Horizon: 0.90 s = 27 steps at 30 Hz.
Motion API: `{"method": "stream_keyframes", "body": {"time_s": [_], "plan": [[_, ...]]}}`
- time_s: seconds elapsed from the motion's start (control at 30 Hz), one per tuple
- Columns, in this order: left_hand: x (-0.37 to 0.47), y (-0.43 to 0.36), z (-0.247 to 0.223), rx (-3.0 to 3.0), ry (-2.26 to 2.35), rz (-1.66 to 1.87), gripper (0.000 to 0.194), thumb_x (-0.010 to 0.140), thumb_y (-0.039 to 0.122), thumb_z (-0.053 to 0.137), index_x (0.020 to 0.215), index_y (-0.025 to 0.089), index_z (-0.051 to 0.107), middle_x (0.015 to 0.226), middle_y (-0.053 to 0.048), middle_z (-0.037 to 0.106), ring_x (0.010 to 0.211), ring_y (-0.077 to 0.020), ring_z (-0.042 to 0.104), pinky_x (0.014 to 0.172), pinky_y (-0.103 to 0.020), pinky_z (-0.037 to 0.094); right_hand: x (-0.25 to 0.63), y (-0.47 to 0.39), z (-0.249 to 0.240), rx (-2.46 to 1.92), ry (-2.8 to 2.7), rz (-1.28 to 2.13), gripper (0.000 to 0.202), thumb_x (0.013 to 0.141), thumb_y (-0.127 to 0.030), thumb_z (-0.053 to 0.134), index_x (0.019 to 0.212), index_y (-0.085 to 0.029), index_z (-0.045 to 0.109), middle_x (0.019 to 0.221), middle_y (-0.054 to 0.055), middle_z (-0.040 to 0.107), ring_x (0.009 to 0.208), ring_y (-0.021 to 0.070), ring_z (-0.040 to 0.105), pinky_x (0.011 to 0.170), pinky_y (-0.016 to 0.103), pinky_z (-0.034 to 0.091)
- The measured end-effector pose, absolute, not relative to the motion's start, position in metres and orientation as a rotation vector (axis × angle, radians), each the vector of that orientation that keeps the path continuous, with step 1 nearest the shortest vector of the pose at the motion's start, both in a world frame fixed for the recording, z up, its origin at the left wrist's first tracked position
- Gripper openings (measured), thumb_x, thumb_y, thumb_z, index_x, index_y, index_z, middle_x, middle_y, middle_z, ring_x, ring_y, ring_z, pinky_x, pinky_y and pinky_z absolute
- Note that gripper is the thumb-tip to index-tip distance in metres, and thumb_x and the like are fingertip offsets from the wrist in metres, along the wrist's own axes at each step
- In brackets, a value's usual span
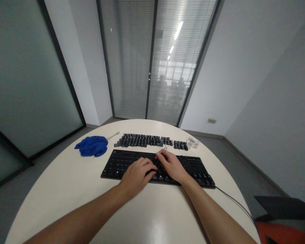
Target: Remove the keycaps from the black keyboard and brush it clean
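A black keyboard point(136, 156) lies across the round table in front of me, with keys on it. My left hand point(139, 171) is over its middle, thumb and forefinger tips close together at the keys; what lies between them is hidden. Beside it, my right hand point(171, 163) pinches a thin tool whose two wire prongs point(166, 147) stick up above the fingers. It looks like a wire keycap puller. The lower part of this tool points down toward the left fingertips. Behind the keyboard, loose black keycaps point(136, 140) stand in rows.
A crumpled blue cloth point(93, 146) lies at the left, with a thin pale stick point(113, 135) beside it. Some clear, whitish packaging point(192, 142) sits at the right. The keyboard's cable point(234, 198) runs over the table point(63, 183) toward a red and black chair point(282, 234).
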<state>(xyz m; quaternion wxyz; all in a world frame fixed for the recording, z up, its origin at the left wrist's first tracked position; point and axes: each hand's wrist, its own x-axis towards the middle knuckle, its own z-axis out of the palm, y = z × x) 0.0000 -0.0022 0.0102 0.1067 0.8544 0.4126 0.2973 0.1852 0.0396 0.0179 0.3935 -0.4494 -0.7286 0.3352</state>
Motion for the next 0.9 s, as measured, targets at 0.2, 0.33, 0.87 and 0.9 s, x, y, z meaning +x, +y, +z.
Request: {"method": "stream_keyframes", "body": {"time_s": [0.2, 0.33, 0.87, 0.9], "plan": [[-0.0009, -0.0007, 0.0091, 2.517, 1.138, 0.935, 0.013, 0.09, 0.019, 0.062, 0.103, 0.021, 0.065, 0.101, -0.002, 0.069, 0.098, -0.0199, 0.058, 0.089, -0.036, 0.048, 0.1863, 0.0437, 0.0149, -1.158, -1.822, 0.774, 0.035, 0.094, -0.047, 0.049, 0.082, -0.017, 0.063, 0.071, 0.0, 0.061, 0.067, 0.0156, 0.054, 0.066, 0.027, 0.042], [-0.0013, 0.0001, 0.0069, 2.508, 1.169, 0.933, 0.023, 0.09, 0.019, 0.062, 0.113, 0.022, 0.063, 0.104, -0.003, 0.068, 0.099, -0.0202, 0.058, 0.089, -0.036, 0.049, 0.1872, 0.0447, 0.0123, -1.183, -1.802, 0.791, 0.035, 0.094, -0.049, 0.049, 0.084, -0.018, 0.063, 0.06, -0.002, 0.055, 0.058, 0.0145, 0.05, 0.057, 0.025, 0.039], [-0.0003, 0.0002, 0.0051, 2.465, 1.288, 0.955, 0.018, 0.094, 0.018, 0.053, 0.111, 0.021, 0.06, 0.107, -0.004, 0.067, 0.101, -0.0211, 0.06, 0.092, -0.039, 0.05, 0.1904, 0.0469, 0.015, -1.273, -1.706, 0.739, 0.045, 0.095, -0.058, 0.041, 0.082, -0.02, 0.062, 0.05, -0.003, 0.049, 0.05, 0.0162, 0.048, 0.051, 0.027, 0.036], [-0.0006, 0.0007, 0.0046, 2.462, 1.288, 0.969, 0.019, 0.094, 0.017, 0.052, 0.111, 0.021, 0.059, 0.107, -0.004, 0.066, 0.102, -0.0211, 0.06, 0.092, -0.039, 0.05, 0.1905, 0.0469, 0.0149, -1.275, -1.702, 0.746, 0.047, 0.095, -0.058, 0.039, 0.082, -0.02, 0.062, 0.049, -0.003, 0.048, 0.049, 0.0162, 0.047, 0.051, 0.027, 0.036]]}}
